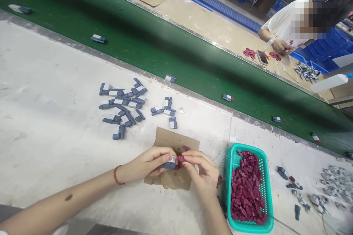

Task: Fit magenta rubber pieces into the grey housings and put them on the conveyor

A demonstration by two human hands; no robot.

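Over a brown cardboard piece [165,139], my left hand [157,161] grips a small blue-grey and white plastic part [168,164]. My right hand [202,172] pinches a small dark-red plastic piece [180,158] at the right end of that part, where the two appear to touch. More red pieces lie on the cardboard, partly hidden behind my fingers. To the right of my right hand stands a green basket [228,187] full of red pieces [246,187]. Several blue-grey and white parts [121,101] lie scattered on the table beyond my left hand.
A green conveyor belt [138,49] crosses behind the table [55,117], carrying several spaced-out parts. At the far right lie loose white pieces [338,183] and some dark parts [297,212]. A co-worker [289,25] sits across the belt, near a phone [261,57] and red pieces.
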